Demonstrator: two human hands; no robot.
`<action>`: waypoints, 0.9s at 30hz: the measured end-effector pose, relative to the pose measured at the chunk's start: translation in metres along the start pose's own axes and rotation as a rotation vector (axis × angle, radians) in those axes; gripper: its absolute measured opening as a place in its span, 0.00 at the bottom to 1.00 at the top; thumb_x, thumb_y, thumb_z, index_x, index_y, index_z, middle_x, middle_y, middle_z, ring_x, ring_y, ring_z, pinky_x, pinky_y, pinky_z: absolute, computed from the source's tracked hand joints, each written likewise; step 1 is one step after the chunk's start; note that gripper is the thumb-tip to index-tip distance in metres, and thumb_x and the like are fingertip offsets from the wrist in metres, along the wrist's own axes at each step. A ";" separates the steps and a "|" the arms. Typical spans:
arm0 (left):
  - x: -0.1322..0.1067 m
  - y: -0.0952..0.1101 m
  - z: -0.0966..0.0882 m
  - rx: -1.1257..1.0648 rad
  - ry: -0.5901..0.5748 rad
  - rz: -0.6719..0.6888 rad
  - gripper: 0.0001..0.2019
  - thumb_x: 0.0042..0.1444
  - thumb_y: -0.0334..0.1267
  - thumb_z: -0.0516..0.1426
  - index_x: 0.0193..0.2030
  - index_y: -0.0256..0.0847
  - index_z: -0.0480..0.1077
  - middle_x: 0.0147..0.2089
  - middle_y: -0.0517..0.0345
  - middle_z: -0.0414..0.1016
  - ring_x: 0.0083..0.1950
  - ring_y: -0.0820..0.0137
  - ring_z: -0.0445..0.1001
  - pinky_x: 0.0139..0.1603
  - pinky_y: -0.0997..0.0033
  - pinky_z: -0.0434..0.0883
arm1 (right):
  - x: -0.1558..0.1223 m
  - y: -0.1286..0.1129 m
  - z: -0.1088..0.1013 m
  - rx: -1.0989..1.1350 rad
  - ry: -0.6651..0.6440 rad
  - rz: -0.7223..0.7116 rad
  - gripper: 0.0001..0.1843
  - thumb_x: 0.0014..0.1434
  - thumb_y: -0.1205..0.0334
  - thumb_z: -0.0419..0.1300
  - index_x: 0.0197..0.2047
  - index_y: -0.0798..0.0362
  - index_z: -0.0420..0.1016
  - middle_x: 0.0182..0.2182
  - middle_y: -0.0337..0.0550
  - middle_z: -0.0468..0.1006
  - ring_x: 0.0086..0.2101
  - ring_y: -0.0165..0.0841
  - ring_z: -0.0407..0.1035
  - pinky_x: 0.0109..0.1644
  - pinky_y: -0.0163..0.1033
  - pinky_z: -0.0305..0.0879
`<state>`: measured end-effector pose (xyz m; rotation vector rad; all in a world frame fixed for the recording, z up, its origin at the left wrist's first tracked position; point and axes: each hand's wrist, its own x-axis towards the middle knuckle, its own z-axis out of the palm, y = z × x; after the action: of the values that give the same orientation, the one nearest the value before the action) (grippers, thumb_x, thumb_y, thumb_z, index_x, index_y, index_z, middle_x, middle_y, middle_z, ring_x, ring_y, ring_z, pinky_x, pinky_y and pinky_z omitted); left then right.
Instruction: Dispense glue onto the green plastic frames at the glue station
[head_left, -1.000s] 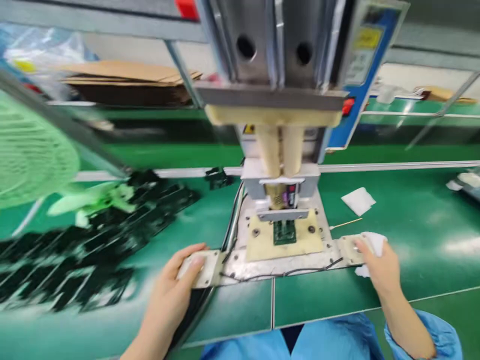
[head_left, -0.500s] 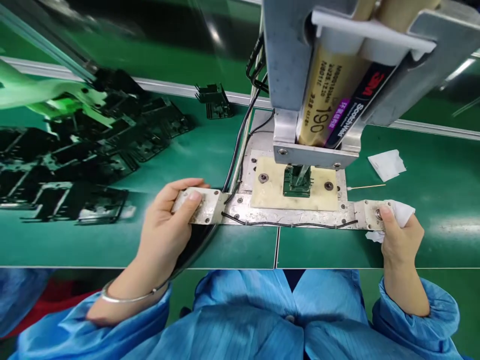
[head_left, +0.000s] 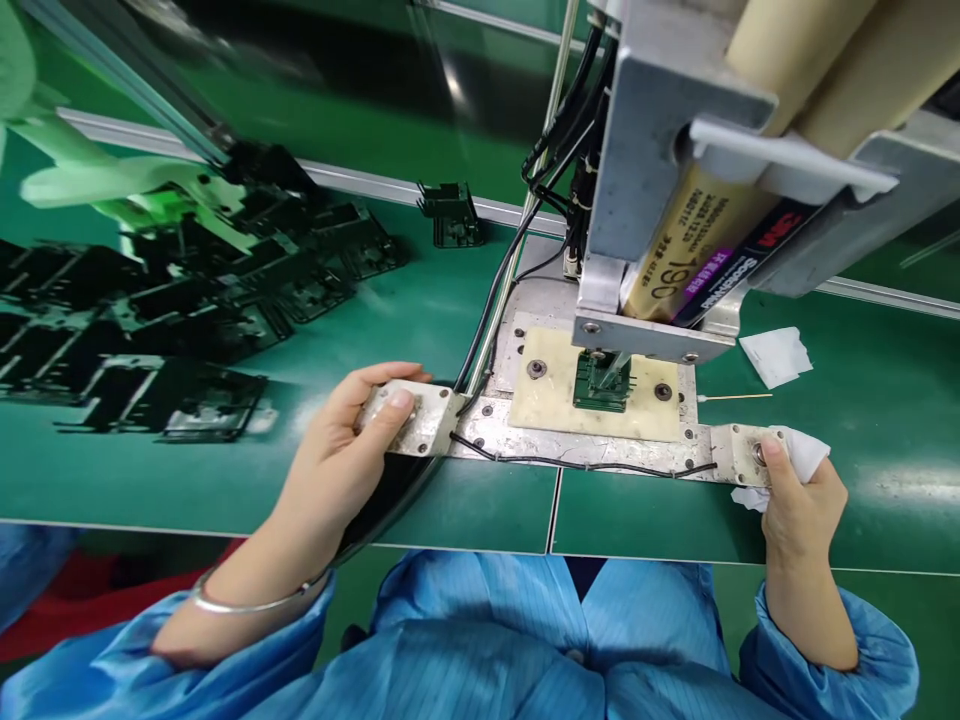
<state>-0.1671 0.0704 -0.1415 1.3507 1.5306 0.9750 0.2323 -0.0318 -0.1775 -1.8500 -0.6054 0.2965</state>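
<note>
1. The left hand (head_left: 330,450) sits at the left end of the metal plate (head_left: 585,445), with the fingers curled under the tab and the thumb pressed on top, so it is clamped on the plate.
2. The right hand (head_left: 799,510) sits at the right end of the metal plate. Its fingers are closed around a white wipe (head_left: 806,455), and the thumb rests on the tab, pressing the wipe against it.
3. A cream board (head_left: 555,400) is bolted to the middle of the metal plate, between the hands and touching neither. A small green part (head_left: 600,385) stands near its centre.
4. A glue cartridge (head_left: 697,250) in a steel holder hangs directly above the green part, tilted in this view.
5. A black cable (head_left: 585,464) runs along the near edge of the metal plate.
6. The tabletop (head_left: 480,510) carries the metal plate. Many black parts (head_left: 180,320) lie in rows to the left of the plate, with one lone black part (head_left: 450,215) beyond them.
7. To the right of the plate, a white cloth (head_left: 776,355) lies beyond a thin swab (head_left: 739,396).
8. A metal bracelet (head_left: 255,605) circles the left wrist, and blue sleeves (head_left: 825,660) cover both forearms.
</note>
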 end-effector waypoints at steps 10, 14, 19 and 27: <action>0.004 0.049 -0.002 0.466 -0.056 0.379 0.18 0.64 0.48 0.57 0.56 0.43 0.66 0.53 0.57 0.68 0.54 0.61 0.68 0.55 0.68 0.64 | 0.001 0.005 -0.003 -0.076 -0.027 0.043 0.33 0.42 0.40 0.73 0.41 0.59 0.80 0.34 0.48 0.78 0.35 0.43 0.71 0.35 0.41 0.64; 0.020 0.073 0.024 0.383 -0.303 0.468 0.30 0.59 0.56 0.60 0.62 0.45 0.59 0.62 0.56 0.64 0.62 0.60 0.64 0.63 0.63 0.64 | 0.000 0.005 -0.003 -0.092 -0.014 0.028 0.34 0.41 0.37 0.72 0.41 0.59 0.80 0.35 0.49 0.78 0.37 0.45 0.72 0.38 0.42 0.64; 0.048 0.084 0.069 0.270 -0.598 0.321 0.45 0.43 0.60 0.69 0.63 0.43 0.58 0.63 0.51 0.62 0.62 0.52 0.64 0.66 0.48 0.64 | -0.001 0.003 -0.001 -0.068 -0.030 0.007 0.34 0.42 0.38 0.72 0.41 0.59 0.79 0.35 0.50 0.78 0.37 0.45 0.72 0.38 0.43 0.66; 0.050 0.093 0.076 -0.072 -0.729 0.050 0.33 0.43 0.49 0.72 0.52 0.36 0.68 0.55 0.46 0.69 0.58 0.54 0.68 0.68 0.50 0.61 | -0.002 -0.002 0.001 -0.124 -0.033 0.001 0.35 0.41 0.35 0.70 0.40 0.59 0.80 0.34 0.50 0.79 0.37 0.47 0.73 0.41 0.48 0.68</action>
<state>-0.0677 0.1316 -0.0848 1.4764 0.9019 0.4667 0.2296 -0.0314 -0.1765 -1.9676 -0.6582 0.2957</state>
